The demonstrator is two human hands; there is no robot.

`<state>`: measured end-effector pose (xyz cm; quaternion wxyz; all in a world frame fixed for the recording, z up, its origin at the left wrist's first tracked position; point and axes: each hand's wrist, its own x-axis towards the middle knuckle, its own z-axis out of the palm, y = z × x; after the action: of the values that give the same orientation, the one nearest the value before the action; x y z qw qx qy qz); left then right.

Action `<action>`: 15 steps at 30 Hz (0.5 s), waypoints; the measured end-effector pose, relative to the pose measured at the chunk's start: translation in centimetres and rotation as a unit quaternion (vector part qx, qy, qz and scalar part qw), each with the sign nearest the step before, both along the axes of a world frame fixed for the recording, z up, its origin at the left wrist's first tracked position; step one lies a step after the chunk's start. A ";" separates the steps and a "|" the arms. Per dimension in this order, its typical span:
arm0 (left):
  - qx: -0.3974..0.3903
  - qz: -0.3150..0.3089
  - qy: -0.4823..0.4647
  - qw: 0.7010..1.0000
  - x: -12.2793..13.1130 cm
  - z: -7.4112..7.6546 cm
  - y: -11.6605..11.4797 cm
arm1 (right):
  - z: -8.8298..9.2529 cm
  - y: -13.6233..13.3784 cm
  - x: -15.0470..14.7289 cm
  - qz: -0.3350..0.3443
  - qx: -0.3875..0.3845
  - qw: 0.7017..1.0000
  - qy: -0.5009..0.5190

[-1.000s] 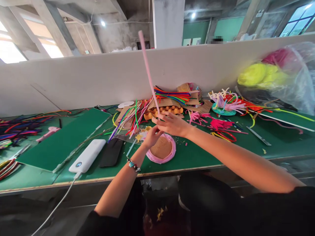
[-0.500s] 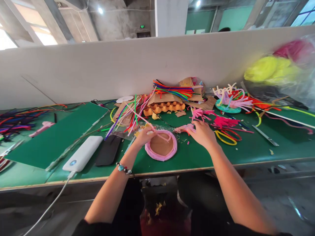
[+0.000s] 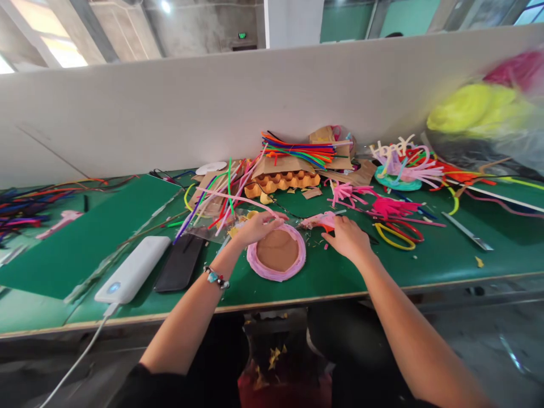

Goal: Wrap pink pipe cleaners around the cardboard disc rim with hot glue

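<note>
A round piece of brown cardboard (image 3: 277, 251) lies on the table, edged with a ring of pink pipe cleaner (image 3: 276, 276). At the ring's far left edge my left hand (image 3: 260, 228) pinches a long pink pipe cleaner (image 3: 238, 199), whose free end runs up to the left. To the right of the ring my right hand (image 3: 349, 239) is closed around the back part of a pink glue gun (image 3: 317, 220), its nozzle pointing left toward the ring. A pale stick shows above the gun's rear. My right palm hides the handle.
Loose pipe cleaners (image 3: 221, 198) and an orange egg carton (image 3: 283, 182) lie behind the ring. On the left are a white power bank (image 3: 132, 270), a black phone (image 3: 180, 263) and a green board (image 3: 97, 232). A utility knife (image 3: 467, 231) and pink pipe-cleaner tufts (image 3: 395, 207) lie right.
The pink pipe cleaner no longer loops across the cardboard; it lies along the ring's far edge under my left fingers. My right hand has shifted slightly right and nearer at the glue gun.
</note>
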<state>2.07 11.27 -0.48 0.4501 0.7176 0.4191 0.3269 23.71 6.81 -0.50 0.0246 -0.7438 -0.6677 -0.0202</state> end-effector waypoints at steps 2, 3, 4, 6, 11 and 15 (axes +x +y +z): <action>-0.017 0.000 -0.004 1.000 0.6 -0.1 0.8 | -0.1 0.0 0.2 0.004 0.002 1.000 -0.001; -0.022 0.005 -0.004 1.000 0.9 -0.2 1.2 | -0.1 0.1 0.4 0.008 0.004 1.000 -0.003; -0.026 0.013 -0.003 1.000 1.1 -0.4 1.5 | -0.2 0.1 0.5 0.012 0.007 1.000 -0.006; -0.032 0.036 -0.002 0.999 1.4 -0.9 2.0 | -0.3 0.2 0.9 0.022 0.015 1.000 -0.012; -0.058 0.100 -0.003 0.993 0.8 -0.7 1.3 | -0.6 0.4 1.4 0.042 0.038 0.998 -0.017; -0.101 0.139 -0.010 0.985 -0.6 -0.3 -0.2 | -0.5 0.4 1.6 0.040 0.056 0.998 -0.002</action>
<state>1.48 11.05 -0.81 0.4746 0.6000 0.5407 0.3497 25.33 7.18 -1.03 0.0660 -0.7139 -0.6947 -0.0582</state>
